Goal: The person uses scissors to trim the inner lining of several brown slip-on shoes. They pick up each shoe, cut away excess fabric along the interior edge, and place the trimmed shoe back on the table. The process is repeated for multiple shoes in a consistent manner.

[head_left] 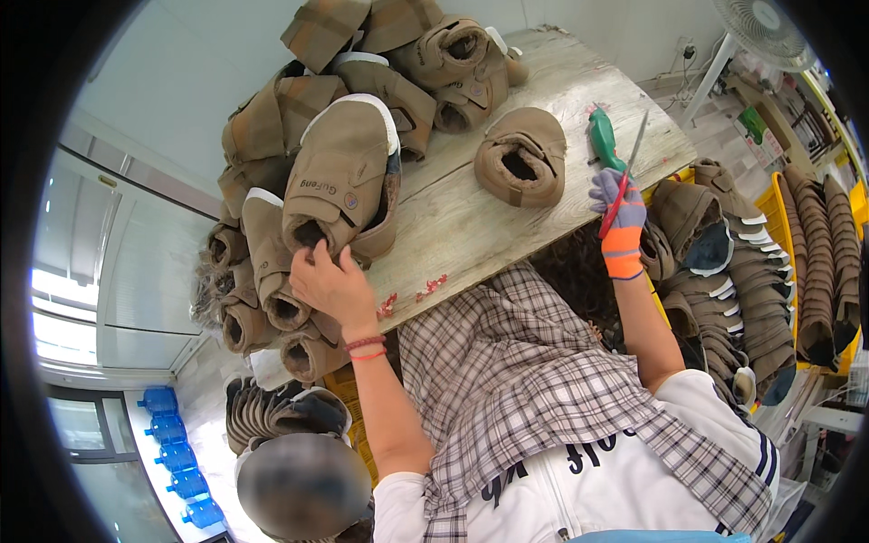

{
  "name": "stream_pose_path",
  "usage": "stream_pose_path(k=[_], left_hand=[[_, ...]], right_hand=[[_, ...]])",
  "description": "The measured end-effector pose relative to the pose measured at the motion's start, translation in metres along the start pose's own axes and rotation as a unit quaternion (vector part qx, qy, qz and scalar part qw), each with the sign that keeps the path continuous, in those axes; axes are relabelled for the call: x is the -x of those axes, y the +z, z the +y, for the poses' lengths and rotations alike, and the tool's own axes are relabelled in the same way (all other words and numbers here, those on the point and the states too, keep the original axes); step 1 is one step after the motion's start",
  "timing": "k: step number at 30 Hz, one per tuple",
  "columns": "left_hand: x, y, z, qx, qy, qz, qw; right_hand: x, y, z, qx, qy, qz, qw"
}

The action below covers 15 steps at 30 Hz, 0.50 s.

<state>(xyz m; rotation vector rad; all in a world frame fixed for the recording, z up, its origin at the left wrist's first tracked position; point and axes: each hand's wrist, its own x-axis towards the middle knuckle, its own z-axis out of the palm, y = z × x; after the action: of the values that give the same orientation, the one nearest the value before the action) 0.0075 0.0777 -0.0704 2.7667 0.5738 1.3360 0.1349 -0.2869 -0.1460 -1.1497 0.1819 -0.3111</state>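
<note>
My bare left hand [333,282], with red cords at the wrist, has its thumb and fingers on the heel edge of a large brown shoe upper [339,167]. This upper has a fleecy lining and a white toe edge, and it leans on a heap of similar uppers. My right hand [625,217], in a purple and orange glove, is closed round red-handled scissors [619,201], whose blade points up and away. Close by on the table lies a green-handled tool [601,138]. A single brown upper [522,161] rests on the table between my hands, its fleecy opening toward me.
Brown uppers [371,90] are heaped on the left of the wooden table [434,213]. Red scraps [432,288] lie at its near edge. On the right, yellow crates [780,217] hold rows of stacked uppers [759,299]. A white fan [763,32] stands at the far right.
</note>
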Motion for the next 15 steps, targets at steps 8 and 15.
stream_pose_path(k=[8, 15], left_hand=[[-0.058, -0.019, -0.022, 0.029, 0.152, 0.144, 0.977], [-0.067, -0.13, -0.025, 0.598, -0.307, 0.087, 0.736]], right_hand=[[0.03, 0.014, -0.02, 0.08, -0.057, -0.044, 0.994], [0.04, 0.015, -0.014, 0.273, -0.194, -0.111, 0.936]])
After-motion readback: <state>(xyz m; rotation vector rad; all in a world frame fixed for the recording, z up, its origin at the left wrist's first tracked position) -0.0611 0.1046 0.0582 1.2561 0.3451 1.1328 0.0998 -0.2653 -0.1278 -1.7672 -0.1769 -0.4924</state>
